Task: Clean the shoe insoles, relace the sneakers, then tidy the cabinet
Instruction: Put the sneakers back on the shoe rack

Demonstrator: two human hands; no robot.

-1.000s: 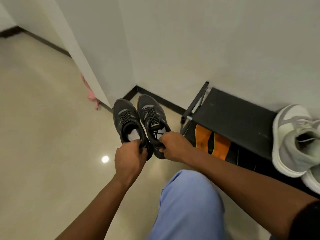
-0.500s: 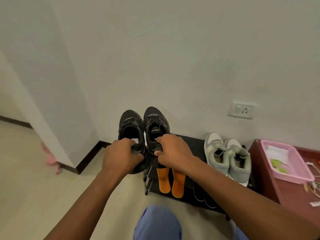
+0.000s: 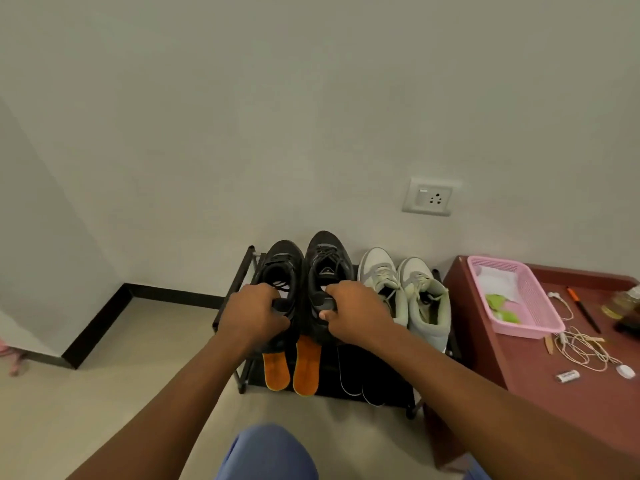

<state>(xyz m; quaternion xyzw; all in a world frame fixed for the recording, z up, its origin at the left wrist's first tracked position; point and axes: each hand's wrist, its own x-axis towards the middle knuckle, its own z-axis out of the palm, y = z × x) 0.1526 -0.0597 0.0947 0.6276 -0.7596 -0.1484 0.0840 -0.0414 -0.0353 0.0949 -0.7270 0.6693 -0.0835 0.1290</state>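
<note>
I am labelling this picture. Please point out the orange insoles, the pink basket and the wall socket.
orange insoles [image 3: 305, 367]: head view, right insole's middle.
pink basket [image 3: 531, 296]: head view, right wall.
wall socket [image 3: 429, 199]: head view, plate's centre.

Your black metal-framed shoe rack [image 3: 242, 289] stands on the pale beige tiled floor [image 3: 104, 393], with a dark red wooden cabinet [image 3: 554, 393] just beside it.

On the rack's top tier you have the pair of grey-and-white high-top sneakers [image 3: 405, 289], toes to the wall. On the lower tier lie two orange foam insoles [image 3: 291, 365] side by side, with two black insoles edged in white [image 3: 360, 379] beside them. The cabinet top carries a pink plastic mesh basket [image 3: 533, 303], a tangle of cream-coloured earphone cable [image 3: 581, 348], an orange-and-black pen [image 3: 583, 308] and a small white label-like strip [image 3: 568, 376].
</note>
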